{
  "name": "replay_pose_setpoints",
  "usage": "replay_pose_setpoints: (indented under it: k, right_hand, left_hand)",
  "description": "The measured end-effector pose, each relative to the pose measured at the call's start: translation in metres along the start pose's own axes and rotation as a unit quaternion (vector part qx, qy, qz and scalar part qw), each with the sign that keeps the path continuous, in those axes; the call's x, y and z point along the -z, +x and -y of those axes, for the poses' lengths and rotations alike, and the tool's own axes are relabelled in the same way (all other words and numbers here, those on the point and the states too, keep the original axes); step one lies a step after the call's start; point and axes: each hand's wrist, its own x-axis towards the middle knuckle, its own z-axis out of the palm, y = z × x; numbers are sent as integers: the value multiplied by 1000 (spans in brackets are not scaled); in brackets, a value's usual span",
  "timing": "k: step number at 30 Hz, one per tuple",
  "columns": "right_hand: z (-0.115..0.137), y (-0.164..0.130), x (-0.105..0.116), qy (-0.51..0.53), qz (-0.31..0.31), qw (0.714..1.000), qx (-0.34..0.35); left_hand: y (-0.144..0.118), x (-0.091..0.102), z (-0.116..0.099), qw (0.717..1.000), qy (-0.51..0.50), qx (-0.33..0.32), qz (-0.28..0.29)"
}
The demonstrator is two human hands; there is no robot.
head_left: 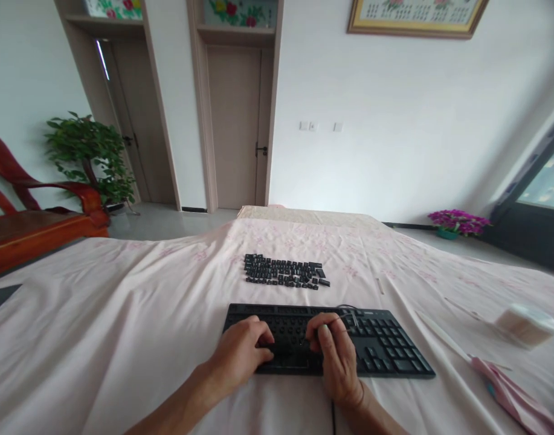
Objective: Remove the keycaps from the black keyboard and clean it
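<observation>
Both hands [240,356] rest on black, half-stripped keyboard [389,347].

Both hands on black keyboard [385,347], desk w/ pink cloth [122,314]. Left hand [238,356] flat on keys; right hand [335,356] pinching wire tool [349,319]. Loose keycaps [283,272] behind kbd.

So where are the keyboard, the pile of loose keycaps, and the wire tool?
keyboard [389,350], head view, on its right-hand key block.
pile of loose keycaps [283,272], head view, middle of the pile.
wire tool [349,315], head view, on the thin wire beyond the right hand [338,356].
</observation>
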Motion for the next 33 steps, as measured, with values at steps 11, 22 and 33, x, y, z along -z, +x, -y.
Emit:
replay_pose_setpoints:
  k: [11, 22, 33]
  right_hand:
    - [-2, 7, -2, 5, 0, 999, -46]
    - [-4, 11, -1, -6, 15, 999, -40]
    - [-1, 12, -2, 11, 28, 998, -51]
  left_hand:
    - [123, 57, 41, 990, -122, -16, -65]
    - [256, 49, 59, 997, 32, -6, -74]
    - [305, 17, 65, 988, 144, 4, 62]
